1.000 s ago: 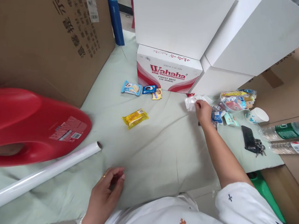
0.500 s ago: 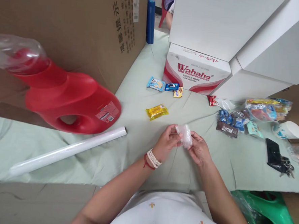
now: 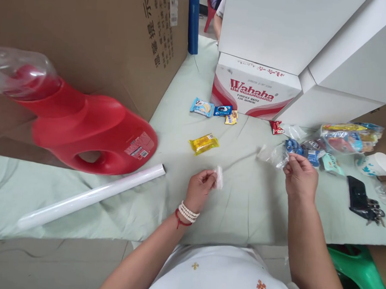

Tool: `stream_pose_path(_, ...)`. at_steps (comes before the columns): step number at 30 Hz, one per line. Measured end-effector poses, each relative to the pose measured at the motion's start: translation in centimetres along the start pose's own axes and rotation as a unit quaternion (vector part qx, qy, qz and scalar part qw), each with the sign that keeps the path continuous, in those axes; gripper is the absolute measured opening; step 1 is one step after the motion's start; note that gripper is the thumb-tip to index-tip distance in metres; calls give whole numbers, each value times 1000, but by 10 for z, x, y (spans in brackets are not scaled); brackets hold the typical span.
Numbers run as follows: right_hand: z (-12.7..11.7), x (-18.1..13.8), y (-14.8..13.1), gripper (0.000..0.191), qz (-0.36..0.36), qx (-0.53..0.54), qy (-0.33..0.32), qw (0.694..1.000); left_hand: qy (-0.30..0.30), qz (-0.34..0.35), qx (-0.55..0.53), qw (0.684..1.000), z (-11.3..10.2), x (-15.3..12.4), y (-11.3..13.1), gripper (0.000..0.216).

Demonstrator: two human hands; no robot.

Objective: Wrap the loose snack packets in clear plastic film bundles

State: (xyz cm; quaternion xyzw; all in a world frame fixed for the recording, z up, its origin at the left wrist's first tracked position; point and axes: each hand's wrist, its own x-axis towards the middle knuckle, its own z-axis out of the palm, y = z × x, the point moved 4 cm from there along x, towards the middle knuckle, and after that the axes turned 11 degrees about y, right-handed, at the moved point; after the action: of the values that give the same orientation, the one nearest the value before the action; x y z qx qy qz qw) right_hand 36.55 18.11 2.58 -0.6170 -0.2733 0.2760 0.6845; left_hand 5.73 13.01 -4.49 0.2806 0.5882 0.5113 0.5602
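Note:
My left hand [image 3: 199, 190] pinches a small whitish, slightly see-through bundle [image 3: 220, 179] between thumb and fingers; its exact kind does not show. Farther right, my right hand [image 3: 301, 179] is closed on a crumpled clear plastic bag [image 3: 271, 155], which trails left from the fingertips above the cloth. Ahead of my left hand lies a yellow-wrapped snack [image 3: 204, 144]. Beyond it are a light blue snack packet [image 3: 202, 107], a dark blue packet [image 3: 223, 110] and a small yellow packet [image 3: 231, 117]. Blue-wrapped snacks [image 3: 293, 146] lie just behind my right hand.
A red jug [image 3: 116, 118] and a white roll [image 3: 95, 195] are at left, near a large brown carton [image 3: 88, 33]. The Wahaba-style lettered Wahaha box [image 3: 255, 89] stands at the back. On the right are a paper cup [image 3: 378, 164], keys [image 3: 376, 211] and a green stool [image 3: 355, 268].
My hands have moved apart, from together around the whitish plastic. The left has shifted left with the bundle; the right has swung right with the clear bag, now separate from it.

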Motion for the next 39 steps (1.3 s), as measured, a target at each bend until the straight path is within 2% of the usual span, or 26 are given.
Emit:
stream_pose_path(2, 6, -4, -5, 31, 56, 47, -38, 997, 15, 23, 34, 999, 3, 0, 6, 33)
stream_pose_path(5, 11, -22, -10, 35, 121, 91, -83, 985, 82, 121, 61, 987, 4, -6, 26, 46)
stream_pose_path(6, 10, -31, -12, 34, 120, 94, -87, 984, 89, 152, 68, 982, 6, -9, 34, 40)
stream_pose_path(7, 10, -41, -15, 31, 103, 89, -87, 987, 73, 165, 70, 981, 8, -13, 40, 28)
stream_pose_path(8, 9, -53, -19, 25, 70, 69, -88, 991, 32, 152, 62, 986, 13, -17, 44, 21)
stream_pose_path(10, 10, -81, -28, 10, -37, -22, -123, 991, -88, 65, 9, 994, 24, -28, 45, 33)
stream_pose_path(11, 14, -98, -32, 7, -104, -80, -165, 978, -139, 12, -29, 990, 30, -35, 45, 41)
stream_pose_path(12, 19, -114, -35, 11, -171, -131, -220, 951, -175, -36, -66, 982, 35, -41, 44, 45)
stream_pose_path(14, 28, -145, -36, 23, -284, -189, -329, 881, -198, -98, -128, 967, 40, -48, 40, 46)
stream_pose_path(16, 33, -164, -35, 35, -348, -186, -404, 825, -179, -123, -159, 963, 39, -50, 33, 42)
stream_pose_path(17, 34, -167, -33, 40, -359, -180, -425, 811, -154, -126, -165, 966, 35, -49, 29, 41)
stream_pose_path(19, 34, -165, -26, 43, -354, -190, -424, 812, -86, -110, -157, 978, 21, -45, 21, 41)
stream_pose_path(22, 34, -149, -6, 35, -327, -264, -363, 832, -17, -61, -107, 992, -4, -41, 14, 39)
stream_pose_path(23, 36, -144, 4, 35, -324, -299, -358, 823, -11, -45, -88, 995, -11, -41, 14, 38)
stream_pose_path(26, 45, -127, 37, 31, -338, -374, -397, 767, -3, -18, -55, 998, -26, -44, 15, 35)
stream_pose_path(27, 46, -118, 45, 28, -346, -385, -394, 759, 2, -12, -51, 999, -30, -46, 17, 34)
stream_pose_path(28, 47, -105, 49, 27, -354, -391, -372, 764, 5, -7, -49, 999, -33, -47, 18, 34)
stream_pose_path(30, 44, -76, 45, 30, -360, -395, -283, 796, 2, 0, -52, 999, -35, -49, 21, 33)
stream_pose_path(32, 38, -56, 28, 36, -358, -385, -198, 827, -7, -3, -67, 998, -35, -51, 23, 32)
stream_pose_path(33, 37, -54, 17, 37, -353, -369, -182, 841, -12, -8, -77, 997, -33, -51, 23, 32)
stream_pose_path(34, 39, -59, 5, 35, -340, -342, -195, 854, -17, -14, -86, 996, -31, -52, 24, 32)
stream_pose_path(36, 48, -86, -12, 29, -293, -264, -294, 871, -33, -20, -98, 994, -24, -53, 24, 32)
stream_pose_path(38, 61, -124, -18, 32, -230, -196, -423, 854, -57, -8, -95, 994, -18, -54, 24, 31)
stream_pose_path(39, 65, -139, -17, 33, -208, -177, -450, 851, -65, 4, -87, 994, -16, -54, 24, 31)
